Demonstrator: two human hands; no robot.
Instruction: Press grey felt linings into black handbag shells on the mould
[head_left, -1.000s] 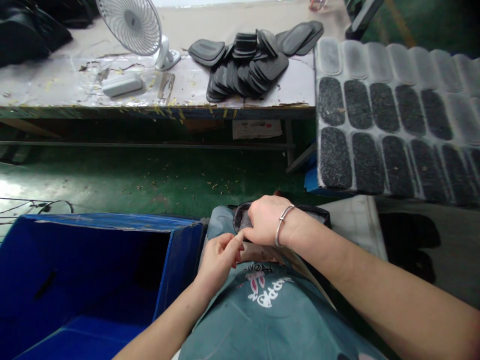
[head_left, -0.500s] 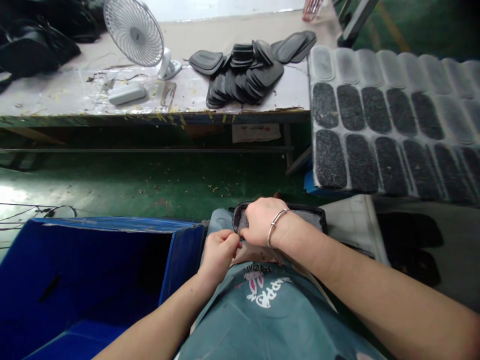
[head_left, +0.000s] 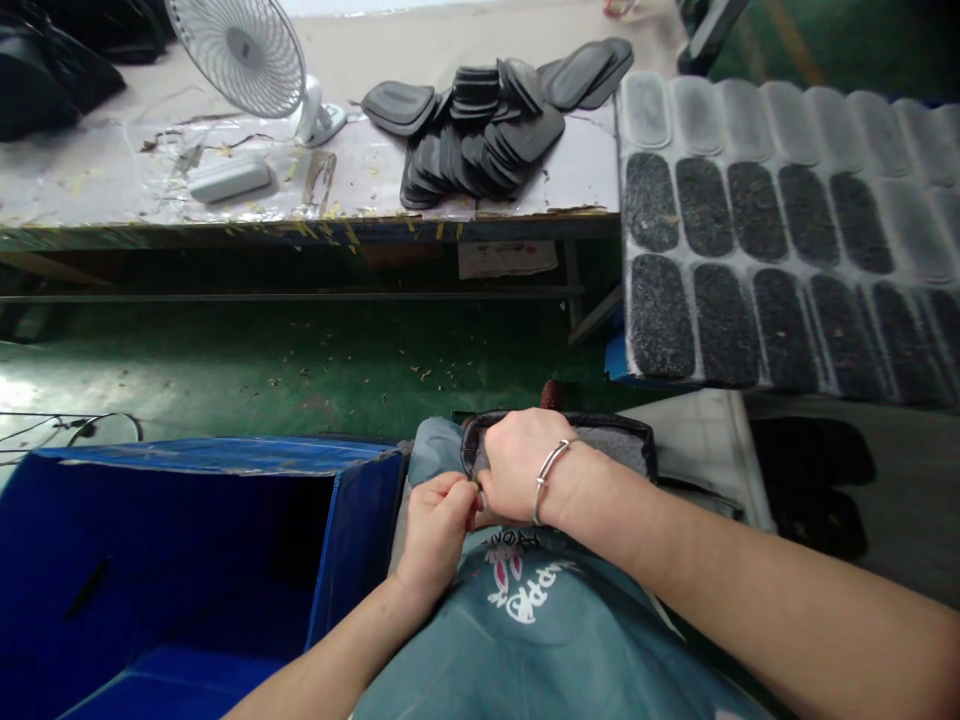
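Workpiece: dark grey pad point(head_left: 607, 445) with a black rim, on the person's lap, near centre, atop the grey-green apron point(head_left: 540, 620).
Right hand point(head_left: 525, 465): bracelet at the wrist; lies over the pad's left end, fingers curled down on the rim, grasping it.
Left hand point(head_left: 435, 525): clenched, fingertips pinching at the same rim corner; what is pinched cannot be told.
Technique (judgement): keep the pad pressed flat on the lap and work the pinch close along the rim.
Blue bin point(head_left: 187, 560): one, near left, just beside the lap.
Sheet of oval pads point(head_left: 780, 240): one, far right; about three rows.
Loose black pads point(head_left: 487, 130): one heap on the far bench point(head_left: 90, 190), too overlapped to count.
Fan point(head_left: 232, 50): one, far left.
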